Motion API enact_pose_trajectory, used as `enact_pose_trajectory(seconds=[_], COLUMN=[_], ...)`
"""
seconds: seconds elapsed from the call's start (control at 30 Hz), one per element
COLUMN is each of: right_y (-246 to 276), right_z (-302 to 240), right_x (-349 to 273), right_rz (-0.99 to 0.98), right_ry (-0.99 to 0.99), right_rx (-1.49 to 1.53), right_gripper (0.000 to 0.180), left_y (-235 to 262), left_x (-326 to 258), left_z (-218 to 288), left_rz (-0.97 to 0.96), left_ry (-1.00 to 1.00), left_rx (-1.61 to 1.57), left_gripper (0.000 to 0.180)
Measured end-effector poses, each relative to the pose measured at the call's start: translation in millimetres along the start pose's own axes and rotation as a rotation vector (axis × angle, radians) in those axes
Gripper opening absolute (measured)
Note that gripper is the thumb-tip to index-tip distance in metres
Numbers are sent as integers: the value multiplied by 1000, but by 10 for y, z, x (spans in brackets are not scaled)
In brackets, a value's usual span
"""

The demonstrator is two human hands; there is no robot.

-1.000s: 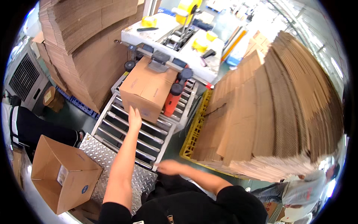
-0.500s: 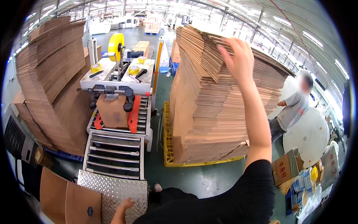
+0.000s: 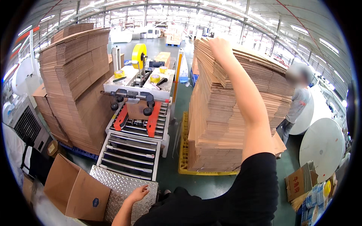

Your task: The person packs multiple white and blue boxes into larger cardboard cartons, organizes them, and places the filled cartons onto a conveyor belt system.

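Note:
My right hand [image 3: 220, 48] is raised to the top of a tall stack of flattened cartons [image 3: 211, 120], its fingers bent down over the upper edge of a carton there; the fingertips are hidden. Below, my left hand [image 3: 138, 193] hangs over the diamond-patterned metal plate [image 3: 124, 180], fingers loosely stretched and holding nothing. An open cardboard box [image 3: 88, 194] stands at the plate's left side. Ahead, a brown box [image 3: 137, 109] sits in the carton sealing machine [image 3: 130, 90], partly under its black rollers.
A roller conveyor [image 3: 130, 154] links plate and machine. Yellow tape rolls [image 3: 155, 78] lie on the machine top. Another carton stack [image 3: 75, 86] rises at left. The right stack rests on a yellow pallet [image 3: 183, 150]. A person [image 3: 298, 101] stands beyond it.
My right hand has come down onto the stack's top edge and bent its fingers. The brown box has moved deeper into the machine. The view has shifted left; my left hand appears higher.

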State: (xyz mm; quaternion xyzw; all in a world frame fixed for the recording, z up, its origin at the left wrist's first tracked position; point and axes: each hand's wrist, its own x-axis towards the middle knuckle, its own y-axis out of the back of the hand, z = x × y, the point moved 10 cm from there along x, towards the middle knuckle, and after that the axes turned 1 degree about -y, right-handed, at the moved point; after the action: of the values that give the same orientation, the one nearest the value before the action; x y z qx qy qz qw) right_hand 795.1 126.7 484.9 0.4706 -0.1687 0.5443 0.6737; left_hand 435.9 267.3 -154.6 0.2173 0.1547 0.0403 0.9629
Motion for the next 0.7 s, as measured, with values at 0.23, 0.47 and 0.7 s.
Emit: enact_pose_trajectory(seconds=[0.23,0.47,0.7], right_y=[-206,113,2550], right_z=[131,-71,-1597], right_x=[266,181,-2059], right_rz=[-200,79,941], right_ry=[-235,15,487], right_rx=[76,-69,389], right_gripper=[19,11,7], left_y=[74,235,1112], left_x=[-46,-237,-204], left_z=[341,611,2172], left_rz=[-35,109,-1], left_ry=[-50,-167,-542], left_rx=[-11,-197,-893], left_gripper=[46,37,63])
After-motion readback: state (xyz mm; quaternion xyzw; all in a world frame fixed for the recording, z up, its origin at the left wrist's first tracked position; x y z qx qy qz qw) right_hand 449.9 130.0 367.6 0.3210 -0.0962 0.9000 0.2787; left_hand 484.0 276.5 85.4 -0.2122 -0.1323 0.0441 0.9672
